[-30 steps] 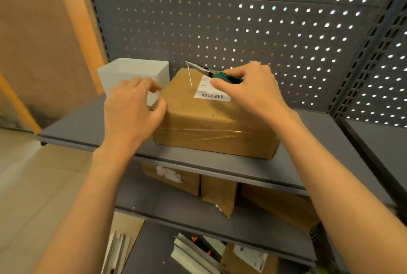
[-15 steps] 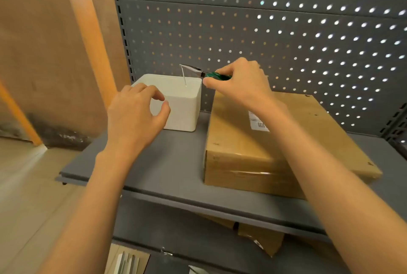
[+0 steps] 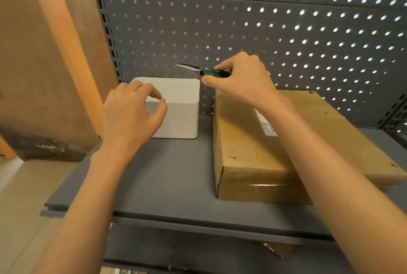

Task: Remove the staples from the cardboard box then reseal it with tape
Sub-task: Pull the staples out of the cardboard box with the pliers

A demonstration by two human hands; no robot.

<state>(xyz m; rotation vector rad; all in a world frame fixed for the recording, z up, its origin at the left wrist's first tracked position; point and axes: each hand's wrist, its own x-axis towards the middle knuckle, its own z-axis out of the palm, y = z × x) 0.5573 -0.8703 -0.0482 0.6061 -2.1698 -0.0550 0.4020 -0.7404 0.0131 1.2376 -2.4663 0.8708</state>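
Note:
A flat brown cardboard box (image 3: 248,148) lies on the grey shelf (image 3: 167,181), a white label (image 3: 267,127) on its top and clear tape along its front edge. My right hand (image 3: 240,77) grips green-handled pliers (image 3: 201,70), whose metal jaws point left above a white open container (image 3: 178,108). No staple shows in the jaws. My left hand (image 3: 132,115) hovers in front of the container with fingers loosely curled, holding nothing.
A grey perforated back panel (image 3: 242,20) rises behind the shelf. A brown and orange wall (image 3: 44,53) stands to the left. Another cardboard piece (image 3: 277,249) shows on the lower shelf.
My right hand carried the pliers from over the box to above the white container. The staple that hung from the jaws is gone. My left hand left the box.

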